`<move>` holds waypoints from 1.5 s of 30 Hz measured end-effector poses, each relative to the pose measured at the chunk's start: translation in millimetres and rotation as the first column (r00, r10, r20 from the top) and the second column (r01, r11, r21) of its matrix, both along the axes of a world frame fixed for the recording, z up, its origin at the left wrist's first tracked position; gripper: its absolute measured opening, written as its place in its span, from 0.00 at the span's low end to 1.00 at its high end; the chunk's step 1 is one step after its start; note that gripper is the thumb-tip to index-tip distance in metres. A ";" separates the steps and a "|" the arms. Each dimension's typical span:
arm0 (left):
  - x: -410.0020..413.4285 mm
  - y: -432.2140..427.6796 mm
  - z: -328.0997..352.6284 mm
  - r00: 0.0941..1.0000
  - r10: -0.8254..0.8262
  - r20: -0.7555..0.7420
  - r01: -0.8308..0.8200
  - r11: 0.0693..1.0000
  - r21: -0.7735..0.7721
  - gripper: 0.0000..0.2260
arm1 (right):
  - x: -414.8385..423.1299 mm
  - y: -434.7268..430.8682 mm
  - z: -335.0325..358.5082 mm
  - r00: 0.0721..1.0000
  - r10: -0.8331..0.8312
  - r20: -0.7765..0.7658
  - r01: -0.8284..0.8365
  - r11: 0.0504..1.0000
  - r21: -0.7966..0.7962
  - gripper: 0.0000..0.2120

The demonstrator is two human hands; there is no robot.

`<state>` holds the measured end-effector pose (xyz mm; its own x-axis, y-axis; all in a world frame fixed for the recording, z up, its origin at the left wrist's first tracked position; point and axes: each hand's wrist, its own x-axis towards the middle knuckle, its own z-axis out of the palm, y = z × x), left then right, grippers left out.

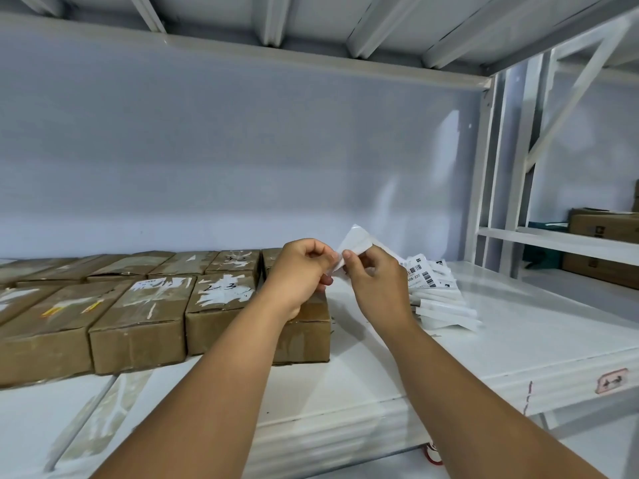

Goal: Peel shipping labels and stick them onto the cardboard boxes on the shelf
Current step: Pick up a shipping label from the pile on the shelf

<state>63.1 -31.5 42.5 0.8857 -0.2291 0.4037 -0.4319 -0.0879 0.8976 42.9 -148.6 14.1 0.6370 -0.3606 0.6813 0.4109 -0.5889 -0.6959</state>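
Both hands hold one white shipping label [356,245] up in front of the wall, above the shelf. My left hand [304,271] pinches its lower left edge. My right hand [375,278] pinches it from the right, thumb on the front. The label is bent, its top corner pointing up. Below and left, brown cardboard boxes [138,319] lie in two rows on the white shelf [380,357]; several carry torn white label remains and handwritten numbers. The rightmost box [304,333] sits under my left wrist. A pile of labels with barcodes [435,292] lies to the right.
A white upright shelf post [484,188] stands right of the label pile. Beyond it a second shelf bay holds more brown boxes [601,229]. An upper shelf [242,53] spans overhead. A small pink tag [612,380] sticks to the shelf's front edge.
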 end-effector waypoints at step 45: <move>-50.6 86.5 -22.5 0.824 0.439 0.358 -0.477 0.878 0.021 0.14 | -11.9 15.1 -5.3 0.971 -0.230 0.060 0.231 0.973 -0.005 0.10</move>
